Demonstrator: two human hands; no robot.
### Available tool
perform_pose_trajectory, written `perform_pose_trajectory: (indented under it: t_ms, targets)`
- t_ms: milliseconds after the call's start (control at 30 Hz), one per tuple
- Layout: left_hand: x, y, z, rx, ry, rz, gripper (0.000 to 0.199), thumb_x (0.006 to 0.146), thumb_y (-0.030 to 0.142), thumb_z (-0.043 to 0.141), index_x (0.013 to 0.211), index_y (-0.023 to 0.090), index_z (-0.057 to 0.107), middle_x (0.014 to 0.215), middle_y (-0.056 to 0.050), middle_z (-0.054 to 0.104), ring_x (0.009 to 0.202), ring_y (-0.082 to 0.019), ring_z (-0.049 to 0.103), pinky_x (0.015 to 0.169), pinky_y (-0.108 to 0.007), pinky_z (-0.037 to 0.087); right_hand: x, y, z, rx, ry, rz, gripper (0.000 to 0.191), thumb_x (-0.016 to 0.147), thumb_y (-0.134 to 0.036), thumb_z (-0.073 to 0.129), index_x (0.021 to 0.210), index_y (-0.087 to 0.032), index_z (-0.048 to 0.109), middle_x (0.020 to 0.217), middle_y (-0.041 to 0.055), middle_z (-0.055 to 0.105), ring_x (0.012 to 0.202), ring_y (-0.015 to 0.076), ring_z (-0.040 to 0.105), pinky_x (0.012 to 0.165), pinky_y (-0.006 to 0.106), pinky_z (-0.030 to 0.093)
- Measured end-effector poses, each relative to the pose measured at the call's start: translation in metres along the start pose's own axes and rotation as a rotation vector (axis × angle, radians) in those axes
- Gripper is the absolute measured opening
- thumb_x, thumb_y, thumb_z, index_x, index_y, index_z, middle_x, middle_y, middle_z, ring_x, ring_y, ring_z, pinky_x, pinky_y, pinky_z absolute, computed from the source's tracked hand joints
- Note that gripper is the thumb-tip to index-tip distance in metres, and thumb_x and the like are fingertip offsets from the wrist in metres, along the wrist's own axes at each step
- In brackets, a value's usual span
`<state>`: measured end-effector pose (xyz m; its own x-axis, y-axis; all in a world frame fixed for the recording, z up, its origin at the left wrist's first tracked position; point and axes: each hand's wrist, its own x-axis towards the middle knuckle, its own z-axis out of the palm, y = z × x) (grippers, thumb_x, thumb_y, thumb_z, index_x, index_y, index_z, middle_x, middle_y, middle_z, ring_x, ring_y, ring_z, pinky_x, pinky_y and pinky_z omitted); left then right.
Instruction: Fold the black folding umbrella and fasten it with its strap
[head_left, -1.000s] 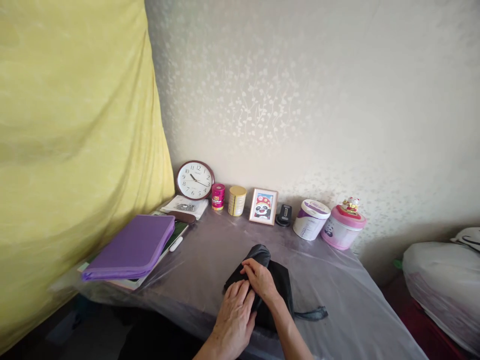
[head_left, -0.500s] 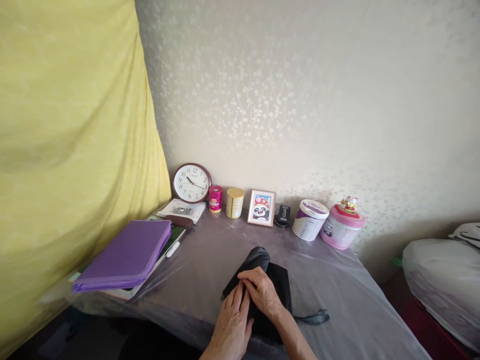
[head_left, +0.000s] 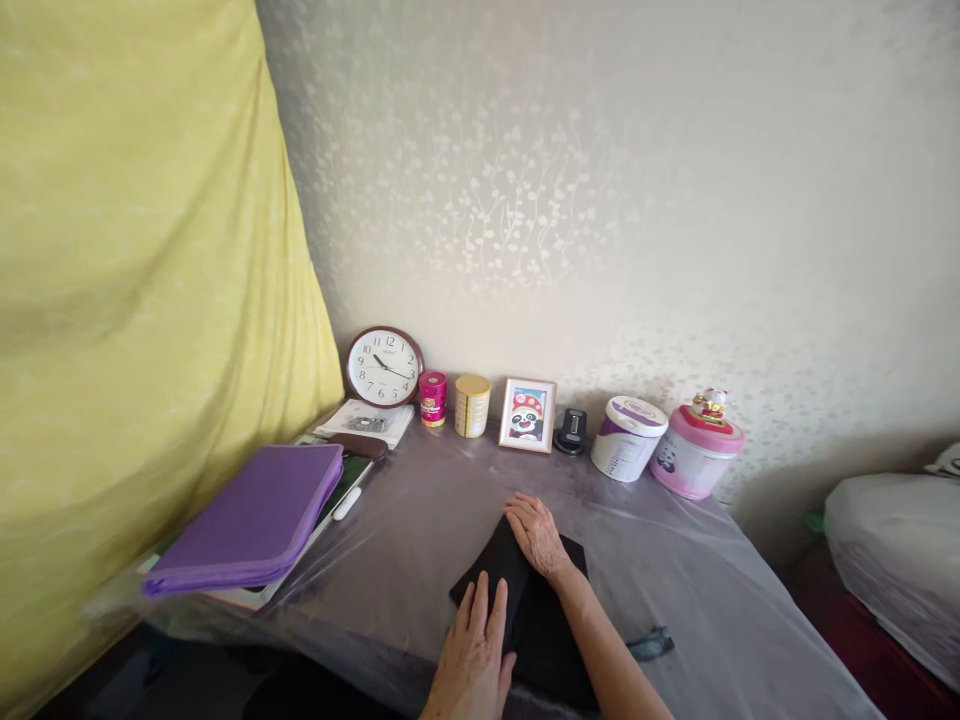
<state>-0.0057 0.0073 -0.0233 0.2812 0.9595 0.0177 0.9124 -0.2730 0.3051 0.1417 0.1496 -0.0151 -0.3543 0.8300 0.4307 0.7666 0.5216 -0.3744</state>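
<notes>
A folded black cloth [head_left: 551, 635] lies on the table near its front edge, one part laid over another. My left hand [head_left: 474, 645] rests flat on the cloth's near left side, fingers stretched out. On its far edge lies my right hand [head_left: 537, 535], fingers extended and pressed down on the fabric. A dark strap-like strip [head_left: 651, 643] sticks out to the right of my right forearm; whether it joins the cloth is hidden.
A purple zip folder [head_left: 251, 515] lies on the left. Along the wall stand a clock [head_left: 385, 367], a pink tin [head_left: 433, 399], a yellow-lidded can [head_left: 472, 406], a picture frame [head_left: 527, 414], a small black device [head_left: 571, 432], a white tub [head_left: 628, 438] and a pink container [head_left: 694, 455].
My right hand has moved away from my left, toward the cloth's far edge. The bunched far end of the cloth now lies flatter, and my left hand's fingers have spread.
</notes>
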Motion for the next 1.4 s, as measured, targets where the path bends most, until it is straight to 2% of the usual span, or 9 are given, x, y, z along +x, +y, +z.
perform_pose_trajectory:
  t_ms: [200, 333, 467, 600, 700, 767, 1000, 1133, 1400]
  targets:
    - [-0.001, 0.003, -0.013, -0.027, -0.097, -0.044, 0.063, 0.083, 0.017, 0.037, 0.141, 0.018, 0.014, 0.148, -0.013, 0.019, 0.13, -0.025, 0.032, 0.103, -0.039, 0.034, 0.021, 0.013, 0.004, -0.002, -0.085, 0.157, 0.032, 0.092, -0.025, 0.034, 0.101, -0.023, 0.064, 0.111, 0.0032, 0.065, 0.105, 0.0157, 0.057, 0.095, 0.029, 0.038]
    - [-0.002, 0.004, -0.011, -0.03, -0.08, -0.049, 0.063, 0.082, 0.015, 0.036, 0.141, 0.018, 0.014, 0.148, -0.013, 0.019, 0.13, -0.025, 0.033, 0.102, -0.04, 0.035, 0.019, 0.017, -0.006, -0.049, -0.034, 0.319, 0.032, 0.091, -0.025, 0.033, 0.099, -0.02, 0.064, 0.104, 0.0078, 0.067, 0.099, 0.0198, 0.06, 0.091, 0.032, 0.04]
    - [-0.004, 0.003, -0.007, -0.044, -0.032, -0.053, 0.062, 0.083, 0.014, 0.035, 0.142, 0.019, 0.014, 0.147, -0.015, 0.023, 0.127, -0.026, 0.037, 0.099, -0.039, 0.037, -0.014, 0.03, -0.031, -0.106, 0.071, 0.415, 0.032, 0.088, -0.023, 0.032, 0.098, -0.016, 0.062, 0.108, 0.0152, 0.063, 0.105, 0.0263, 0.056, 0.093, 0.039, 0.038]
    - [-0.007, 0.001, -0.002, -0.025, 0.046, -0.028, 0.06, 0.085, 0.017, 0.034, 0.142, 0.019, 0.013, 0.144, -0.017, 0.029, 0.124, -0.027, 0.041, 0.097, -0.04, 0.039, -0.066, 0.036, -0.052, -0.035, 0.221, 0.605, 0.028, 0.084, -0.03, 0.038, 0.09, -0.019, 0.063, 0.099, 0.0131, 0.065, 0.097, 0.026, 0.06, 0.086, 0.035, 0.042]
    - [-0.008, 0.0, 0.003, -0.011, 0.09, -0.01, 0.058, 0.087, 0.02, 0.033, 0.142, 0.018, 0.014, 0.142, -0.018, 0.032, 0.122, -0.027, 0.043, 0.096, -0.041, 0.04, -0.097, 0.023, -0.057, 0.097, 0.166, 0.702, 0.035, 0.085, -0.042, 0.033, 0.083, -0.022, 0.062, 0.077, 0.0073, 0.068, 0.07, 0.022, 0.065, 0.065, 0.031, 0.048]
    - [-0.008, -0.001, 0.004, -0.01, 0.112, 0.005, 0.058, 0.087, 0.021, 0.032, 0.142, 0.019, 0.013, 0.142, -0.017, 0.032, 0.122, -0.027, 0.043, 0.095, -0.042, 0.041, -0.109, 0.009, -0.056, 0.236, 0.134, 0.771, 0.04, 0.084, -0.049, 0.032, 0.086, -0.022, 0.061, 0.073, 0.0058, 0.067, 0.061, 0.0211, 0.064, 0.055, 0.03, 0.047]
    - [-0.015, -0.001, -0.014, -0.08, 0.037, 0.047, 0.068, 0.083, 0.025, 0.039, 0.142, 0.015, 0.009, 0.145, -0.019, 0.024, 0.128, -0.028, 0.035, 0.1, -0.041, 0.036, -0.115, -0.018, -0.05, 0.23, 0.223, 0.722, 0.043, 0.072, -0.055, 0.045, 0.09, -0.018, 0.061, 0.075, 0.0087, 0.068, 0.075, 0.0265, 0.065, 0.067, 0.034, 0.047]
    - [-0.018, -0.001, -0.021, -0.108, -0.027, 0.036, 0.088, 0.068, 0.011, 0.047, 0.142, 0.014, -0.001, 0.149, -0.017, 0.013, 0.133, -0.026, 0.026, 0.104, -0.037, 0.032, -0.107, -0.017, -0.049, 0.281, 0.188, 0.698, 0.039, 0.07, -0.053, 0.049, 0.082, -0.019, 0.064, 0.065, 0.0056, 0.066, 0.07, 0.0252, 0.064, 0.058, 0.031, 0.047]
    - [-0.015, -0.001, -0.013, -0.107, -0.025, 0.006, 0.092, 0.059, 0.0, 0.041, 0.141, 0.009, 0.002, 0.149, -0.015, 0.011, 0.136, -0.024, 0.019, 0.106, -0.035, 0.029, -0.065, -0.044, -0.046, 0.648, 0.168, 0.632, 0.041, 0.073, -0.05, 0.051, 0.093, -0.016, 0.062, 0.068, 0.0041, 0.067, 0.062, 0.0209, 0.062, 0.05, 0.027, 0.047]
